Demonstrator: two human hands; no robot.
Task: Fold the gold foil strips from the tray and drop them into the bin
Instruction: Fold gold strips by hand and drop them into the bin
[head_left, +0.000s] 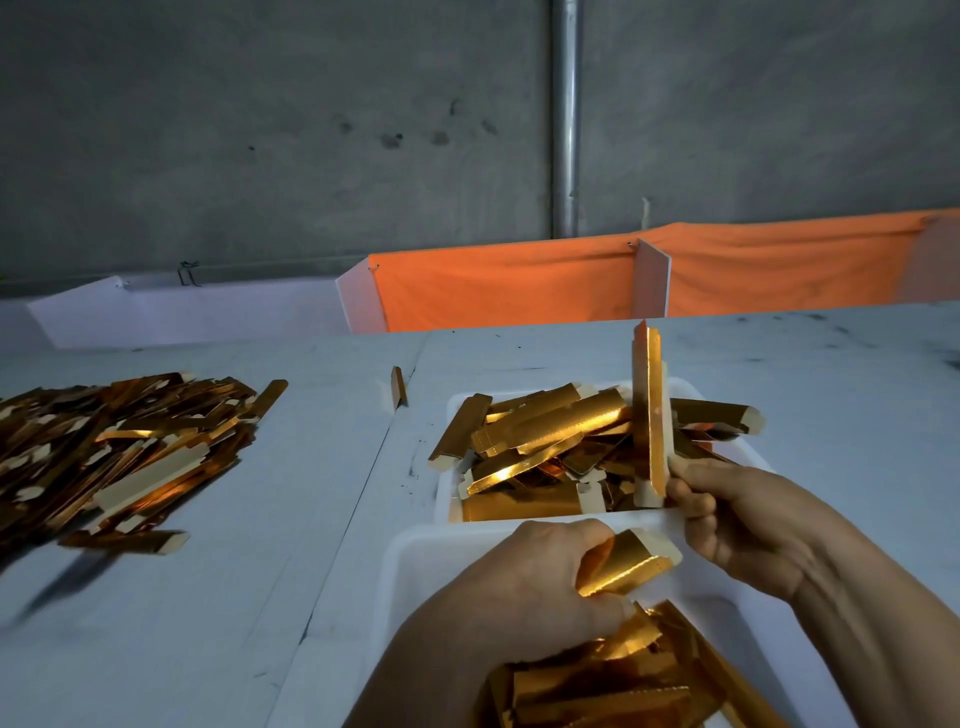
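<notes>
folded strip held over the bin
right hand (737, 519) fingers pinch an upright strip (648, 415) above the bin (447, 499); left hand (519, 587) clamps flat strips (623, 566).

— Item one?
— Bench (260, 545), white, scuffed, with dark specks and a seam between its panels.
— Behind it?
— Orange cloth (509, 286) hung along low white boards (652, 278) at the far edge; a plain white board (197, 317) to its left.
— Background?
— Grey concrete wall (260, 130), stained, with a vertical metal pipe (566, 114) running down it.
</notes>
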